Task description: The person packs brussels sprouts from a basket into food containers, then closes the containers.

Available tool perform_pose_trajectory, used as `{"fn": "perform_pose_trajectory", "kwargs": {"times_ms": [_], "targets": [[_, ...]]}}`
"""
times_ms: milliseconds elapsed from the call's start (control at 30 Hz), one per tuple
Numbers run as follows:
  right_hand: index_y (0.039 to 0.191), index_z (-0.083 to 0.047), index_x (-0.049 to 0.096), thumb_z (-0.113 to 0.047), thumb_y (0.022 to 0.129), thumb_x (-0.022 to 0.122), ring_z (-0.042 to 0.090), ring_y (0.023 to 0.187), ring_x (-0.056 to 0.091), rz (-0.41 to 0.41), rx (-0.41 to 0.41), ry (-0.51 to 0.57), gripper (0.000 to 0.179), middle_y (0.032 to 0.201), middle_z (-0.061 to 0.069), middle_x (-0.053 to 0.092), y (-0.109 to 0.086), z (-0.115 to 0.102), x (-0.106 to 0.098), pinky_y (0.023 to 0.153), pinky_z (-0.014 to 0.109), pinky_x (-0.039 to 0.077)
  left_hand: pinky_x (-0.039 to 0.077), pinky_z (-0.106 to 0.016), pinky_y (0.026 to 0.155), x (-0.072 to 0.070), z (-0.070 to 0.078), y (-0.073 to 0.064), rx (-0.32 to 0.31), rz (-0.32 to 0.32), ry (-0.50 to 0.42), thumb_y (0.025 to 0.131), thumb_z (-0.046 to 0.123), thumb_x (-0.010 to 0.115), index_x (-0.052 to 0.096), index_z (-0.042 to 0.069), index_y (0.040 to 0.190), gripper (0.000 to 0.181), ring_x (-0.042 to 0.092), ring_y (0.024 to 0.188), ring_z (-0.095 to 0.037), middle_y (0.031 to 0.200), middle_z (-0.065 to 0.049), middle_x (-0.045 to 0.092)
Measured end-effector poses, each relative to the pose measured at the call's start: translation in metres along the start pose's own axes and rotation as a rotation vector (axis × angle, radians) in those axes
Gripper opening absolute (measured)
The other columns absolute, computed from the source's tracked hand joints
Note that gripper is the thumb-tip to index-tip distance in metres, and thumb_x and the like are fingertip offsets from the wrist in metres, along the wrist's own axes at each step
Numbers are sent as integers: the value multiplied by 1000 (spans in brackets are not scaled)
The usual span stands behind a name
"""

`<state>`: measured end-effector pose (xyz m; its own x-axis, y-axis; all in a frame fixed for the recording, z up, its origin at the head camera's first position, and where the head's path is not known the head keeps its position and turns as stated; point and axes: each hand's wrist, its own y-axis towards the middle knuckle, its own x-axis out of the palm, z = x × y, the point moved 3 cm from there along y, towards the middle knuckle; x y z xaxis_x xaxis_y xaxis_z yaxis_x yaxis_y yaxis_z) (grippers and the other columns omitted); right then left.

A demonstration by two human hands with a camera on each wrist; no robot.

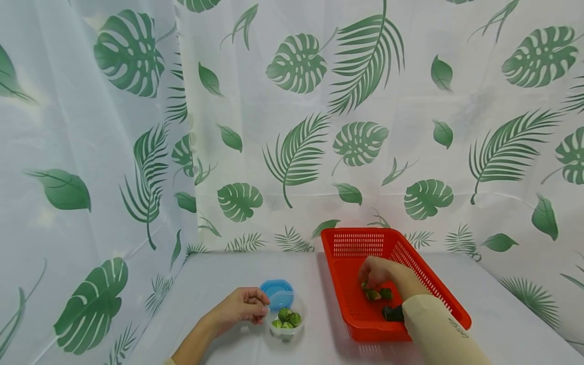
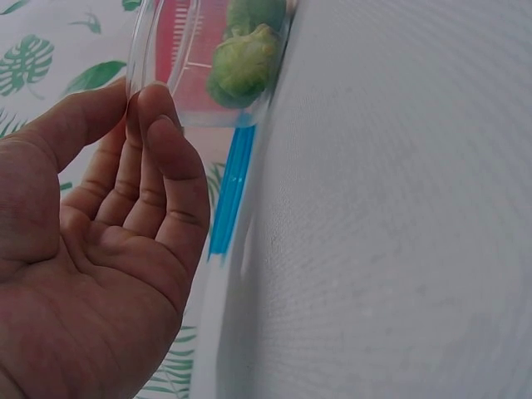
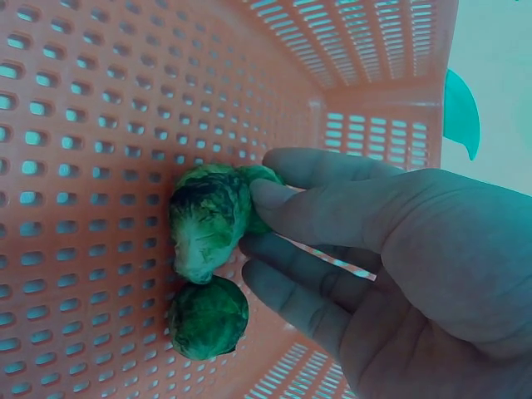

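My left hand (image 1: 246,306) pinches the rim of a clear round container (image 1: 298,306) between thumb and fingers, as the left wrist view shows up close. Several green Brussels sprouts (image 1: 286,318) lie inside it. My right hand (image 1: 378,274) reaches down into a red perforated basket (image 1: 339,284). In the right wrist view its thumb and forefinger pinch a Brussels sprout (image 3: 264,198), partly hidden by the thumb and another sprout. That nearer sprout (image 3: 204,224) has dark patches on its leaves. A rounder sprout (image 3: 209,317) sits beside it on the basket floor.
A blue lid (image 1: 274,286) lies on the white table (image 1: 219,274) just behind the clear container. Near the basket's front wall is a dark green object (image 1: 392,314), partly covered by my right sleeve (image 1: 438,324). Leaf-patterned curtains (image 1: 255,167) stand behind and to the left.
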<state>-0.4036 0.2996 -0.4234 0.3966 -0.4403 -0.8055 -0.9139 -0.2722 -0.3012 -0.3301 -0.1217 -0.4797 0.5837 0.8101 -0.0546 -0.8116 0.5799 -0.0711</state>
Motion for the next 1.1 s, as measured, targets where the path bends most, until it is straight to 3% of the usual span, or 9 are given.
{"fn": "perform_pose_trajectory", "kwargs": {"times_ms": [67, 200, 1100], "targets": [[110, -13, 80, 0, 83, 81, 25, 82, 70, 18, 42, 7, 30, 99, 6, 74, -12, -15, -2, 84, 50, 63, 58, -30, 73, 0, 0, 0, 2, -1, -2, 95, 14, 75, 60, -11, 122, 40, 67, 76, -13, 86, -1, 72], [112, -11, 79, 0, 84, 81, 24, 83, 69, 37, 36, -7, 31, 99, 5, 74, -18, -20, -1, 85, 51, 62, 58, -30, 73, 0, 0, 0, 4, -3, -2, 95, 15, 75, 60, -11, 122, 40, 67, 76, -13, 86, -1, 72], [110, -11, 77, -1, 83, 83, 23, 84, 67, 128, -13, -29, 29, 97, 5, 72, -15, -24, -3, 83, 48, 63, 58, -31, 74, -1, -1, 0, -1, -4, -1, 95, 14, 75, 61, -9, 121, 38, 68, 77, -13, 86, -1, 72]]}}
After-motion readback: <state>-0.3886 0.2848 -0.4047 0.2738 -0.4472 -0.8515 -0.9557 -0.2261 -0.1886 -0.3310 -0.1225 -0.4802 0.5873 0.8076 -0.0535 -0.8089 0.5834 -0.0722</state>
